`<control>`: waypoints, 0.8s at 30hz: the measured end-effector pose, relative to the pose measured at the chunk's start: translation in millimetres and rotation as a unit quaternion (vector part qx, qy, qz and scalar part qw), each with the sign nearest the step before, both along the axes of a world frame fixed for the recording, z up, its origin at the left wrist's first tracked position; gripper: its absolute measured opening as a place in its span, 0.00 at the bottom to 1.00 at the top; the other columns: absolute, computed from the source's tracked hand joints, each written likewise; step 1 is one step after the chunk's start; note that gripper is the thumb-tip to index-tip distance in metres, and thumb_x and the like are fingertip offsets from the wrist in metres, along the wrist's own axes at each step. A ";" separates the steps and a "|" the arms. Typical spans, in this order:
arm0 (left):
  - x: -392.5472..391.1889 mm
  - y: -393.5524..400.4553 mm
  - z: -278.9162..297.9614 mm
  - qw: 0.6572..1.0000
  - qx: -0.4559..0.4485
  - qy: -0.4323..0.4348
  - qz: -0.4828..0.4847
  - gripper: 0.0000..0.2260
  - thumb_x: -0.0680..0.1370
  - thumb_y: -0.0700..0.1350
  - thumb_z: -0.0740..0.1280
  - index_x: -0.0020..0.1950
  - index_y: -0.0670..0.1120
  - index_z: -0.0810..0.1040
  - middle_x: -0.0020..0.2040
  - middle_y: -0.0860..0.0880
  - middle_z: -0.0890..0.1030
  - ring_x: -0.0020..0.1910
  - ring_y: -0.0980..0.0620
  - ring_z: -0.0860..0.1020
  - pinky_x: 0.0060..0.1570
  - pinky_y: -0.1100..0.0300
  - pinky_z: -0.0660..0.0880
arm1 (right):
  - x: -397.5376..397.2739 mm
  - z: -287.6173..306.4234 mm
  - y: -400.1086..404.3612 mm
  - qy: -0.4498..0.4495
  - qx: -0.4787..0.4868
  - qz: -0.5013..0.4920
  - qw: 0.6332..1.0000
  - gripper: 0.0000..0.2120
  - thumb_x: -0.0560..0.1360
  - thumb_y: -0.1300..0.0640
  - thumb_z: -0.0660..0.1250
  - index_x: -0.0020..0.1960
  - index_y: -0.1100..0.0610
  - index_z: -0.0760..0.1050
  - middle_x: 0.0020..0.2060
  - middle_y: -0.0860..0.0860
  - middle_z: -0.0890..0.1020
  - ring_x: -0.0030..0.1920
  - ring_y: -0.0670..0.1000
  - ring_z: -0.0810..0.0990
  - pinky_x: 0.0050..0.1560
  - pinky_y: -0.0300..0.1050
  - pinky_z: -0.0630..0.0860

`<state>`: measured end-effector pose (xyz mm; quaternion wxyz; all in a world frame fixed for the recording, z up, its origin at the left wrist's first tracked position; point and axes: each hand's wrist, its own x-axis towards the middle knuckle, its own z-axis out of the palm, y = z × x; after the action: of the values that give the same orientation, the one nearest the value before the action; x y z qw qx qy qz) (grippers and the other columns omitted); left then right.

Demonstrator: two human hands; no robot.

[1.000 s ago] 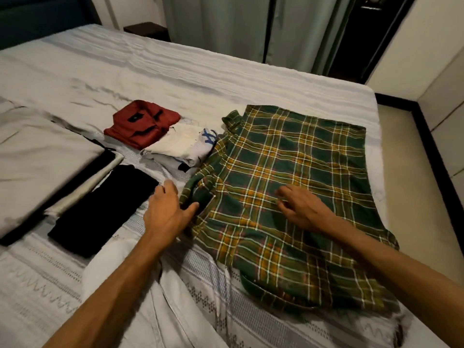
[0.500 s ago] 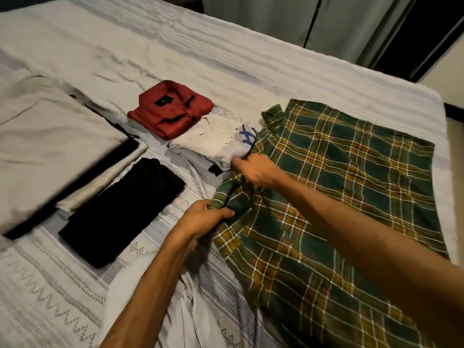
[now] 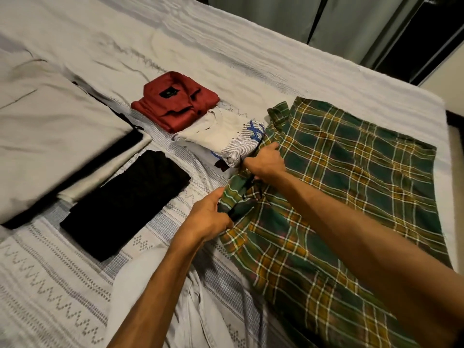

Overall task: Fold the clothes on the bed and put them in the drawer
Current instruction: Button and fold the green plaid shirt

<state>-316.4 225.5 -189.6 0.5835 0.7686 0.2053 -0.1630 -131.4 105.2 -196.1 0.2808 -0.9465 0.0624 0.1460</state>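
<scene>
Bed (image 3: 226,46), white cover with woven pattern, carries all the clothes; no drawer or other container in view. Plaid shirt (image 3: 351,197), green and yellow, spread flat over the bed's right part, from about 1 o'clock down to 5 o'clock of the frame. Left hand (image 3: 209,219): grip clamped on a bunched fold at the shirt's left edge, fingers curled round the cloth. Right hand (image 3: 266,163): grip also clamped on the same edge, farther up, toward the collar (image 3: 278,114). The two hands lie close together, right at 1 o'clock of left; the body of the shirt stretches away from both at 3 to 4 o'clock. Folded items to the left of the shirt: red shirt (image 3: 175,101) at 11 o'clock of the right hand; white shirt (image 3: 226,136) with blue marks just beside that hand, touching the plaid edge; black garment (image 3: 125,204) at 9 o'clock of the left hand, apart from it. Grey sheet (image 3: 50,134), folded, at far left. Pale unfolded garment (image 3: 200,310) under the left forearm at 6 o'clock.
</scene>
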 end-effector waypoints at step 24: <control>85.1 -106.0 -32.2 0.880 0.437 -0.152 -0.107 0.25 0.85 0.58 0.58 0.79 0.50 0.63 0.76 0.51 0.66 0.70 0.47 0.67 0.65 0.47 0.67 | 163.8 15.3 -103.3 -0.275 -0.471 0.523 0.655 0.21 0.83 0.56 0.62 0.76 0.52 0.65 0.69 0.57 0.69 0.61 0.57 0.74 0.56 0.54 0.77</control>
<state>-231.3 119.5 -221.8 0.1911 0.9783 0.0804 0.0009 32.4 1.9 -180.8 -0.3208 -0.8252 -0.4625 -0.0470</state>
